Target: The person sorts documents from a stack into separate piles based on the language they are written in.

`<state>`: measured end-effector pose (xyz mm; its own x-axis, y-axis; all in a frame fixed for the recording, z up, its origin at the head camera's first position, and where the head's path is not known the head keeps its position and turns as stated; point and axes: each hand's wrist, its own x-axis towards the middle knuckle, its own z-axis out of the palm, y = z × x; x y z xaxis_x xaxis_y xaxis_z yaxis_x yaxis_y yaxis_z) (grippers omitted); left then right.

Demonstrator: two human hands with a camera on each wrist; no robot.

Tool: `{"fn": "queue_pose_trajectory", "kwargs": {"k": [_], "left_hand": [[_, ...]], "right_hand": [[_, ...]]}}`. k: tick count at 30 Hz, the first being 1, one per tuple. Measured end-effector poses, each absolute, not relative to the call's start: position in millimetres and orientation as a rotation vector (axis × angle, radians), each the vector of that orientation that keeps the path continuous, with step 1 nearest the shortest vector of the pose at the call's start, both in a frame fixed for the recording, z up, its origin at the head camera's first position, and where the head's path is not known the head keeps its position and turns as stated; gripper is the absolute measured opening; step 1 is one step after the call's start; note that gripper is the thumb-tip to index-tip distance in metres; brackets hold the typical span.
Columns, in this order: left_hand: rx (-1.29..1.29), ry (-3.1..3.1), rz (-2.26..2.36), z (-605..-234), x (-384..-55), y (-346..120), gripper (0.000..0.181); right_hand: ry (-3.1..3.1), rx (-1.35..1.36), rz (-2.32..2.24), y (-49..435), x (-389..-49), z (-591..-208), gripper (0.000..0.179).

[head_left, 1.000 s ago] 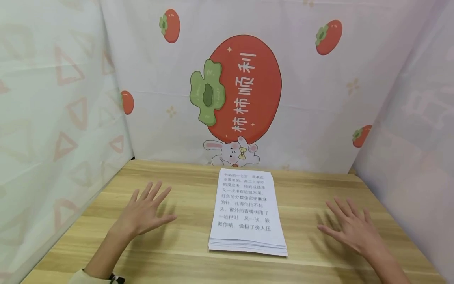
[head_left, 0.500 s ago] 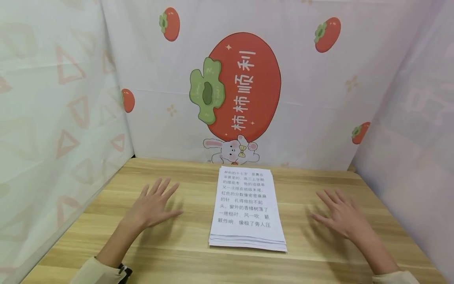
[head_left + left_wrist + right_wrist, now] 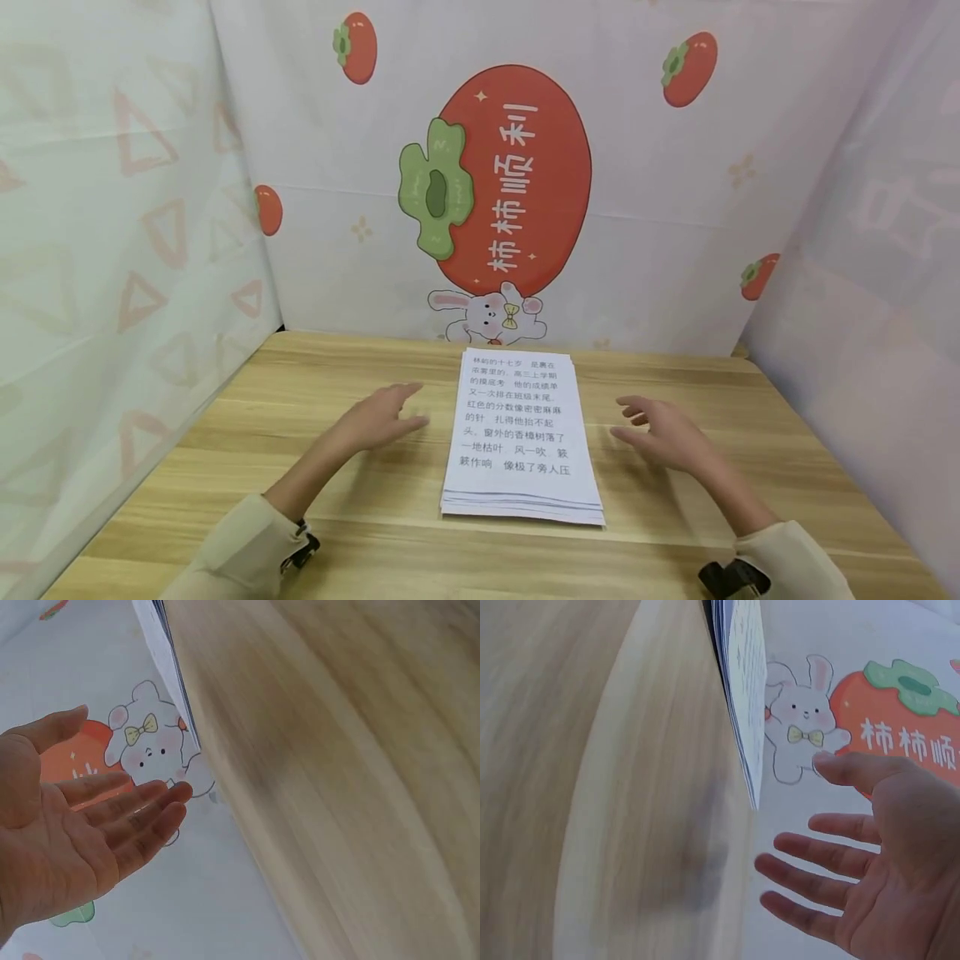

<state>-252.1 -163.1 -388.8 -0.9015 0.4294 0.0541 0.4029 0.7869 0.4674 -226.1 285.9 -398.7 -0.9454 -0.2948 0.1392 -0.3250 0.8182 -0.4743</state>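
A stack of white paper sheets point(image 3: 517, 433) printed with Chinese characters lies flat in the middle of the table; its lower sheets peek out at the near edge. My left hand point(image 3: 381, 418) hovers to the left of the stack, apart from it, thumb spread and palm facing the paper. On the other side, my right hand point(image 3: 660, 433) hangs above the wood with loosely bent fingers, also apart from the sheets. Both wrist views show relaxed fingers with nothing between them: the left palm point(image 3: 67, 832) and the right palm point(image 3: 885, 855).
The wood-grain table point(image 3: 352, 550) carries the stack. Behind it hangs a white cloth point(image 3: 637, 275) printed with a large red persimmon and a rabbit. Pale cloth walls close off the left side point(image 3: 150, 250) and the right side point(image 3: 870, 317).
Both hands have moved inward toward the stack from either side and turned from palm-down to palms facing each other. The paper stack has stayed in place on the table.
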Motion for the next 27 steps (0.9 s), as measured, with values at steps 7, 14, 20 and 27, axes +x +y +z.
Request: {"fn": "queue_pose_trajectory", "kwargs": {"k": [7, 14, 20, 27], "left_hand": [[0.610, 2.762, 0.945, -393.9, -266.6, -137.5, 0.060], [0.415, 2.591, 1.115, -398.0, -271.1, -127.3, 0.060], [0.334, 2.429, 1.285, -400.3, -273.5, -121.2, 0.057], [0.293, 2.244, 1.416, -402.4, -272.9, -114.4, 0.057]], "right_hand": [[-2.930, 0.398, 1.303, 266.4, -242.5, -404.7, 0.061], [-2.899, 0.253, 1.645, 253.4, -257.6, -410.1, 0.059], [-2.897, 0.090, 1.785, 253.0, -265.7, -408.5, 0.059], [-2.865, 0.037, 1.908, 255.6, -268.9, -410.6, 0.055]]}}
